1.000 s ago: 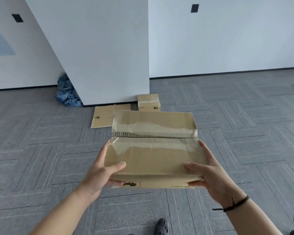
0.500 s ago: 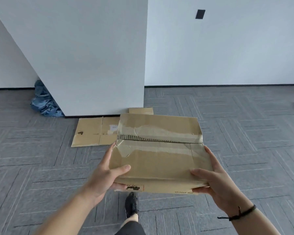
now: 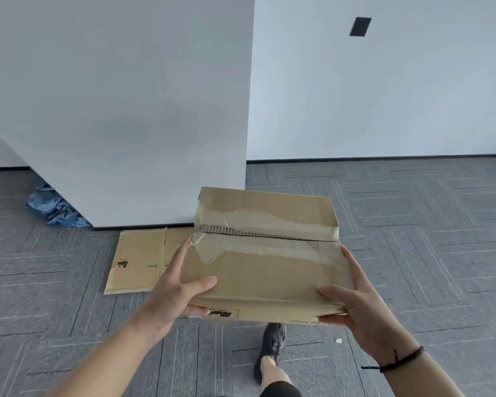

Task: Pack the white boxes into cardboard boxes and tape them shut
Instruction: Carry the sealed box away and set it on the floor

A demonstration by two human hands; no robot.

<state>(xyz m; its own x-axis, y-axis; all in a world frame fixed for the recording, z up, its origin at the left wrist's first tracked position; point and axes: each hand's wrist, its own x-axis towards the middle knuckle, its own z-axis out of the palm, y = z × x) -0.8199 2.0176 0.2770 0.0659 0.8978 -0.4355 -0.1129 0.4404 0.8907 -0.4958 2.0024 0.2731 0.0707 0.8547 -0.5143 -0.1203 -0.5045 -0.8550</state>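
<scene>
I carry a closed cardboard box in front of me at waist height, its top seam covered with clear tape. My left hand grips its left end, thumb on top and fingers underneath. My right hand grips the right end the same way; a dark cord sits on that wrist. No white boxes are in view.
A flattened cardboard sheet lies on the grey carpet at the foot of a white wall corner. Crumpled blue fabric lies to the left of it. My foot in a dark shoe steps forward below the box.
I have walked toward the wall corner with the box; the flat cardboard is nearer, the small box beside it is now hidden, and my foot has stepped forward.
</scene>
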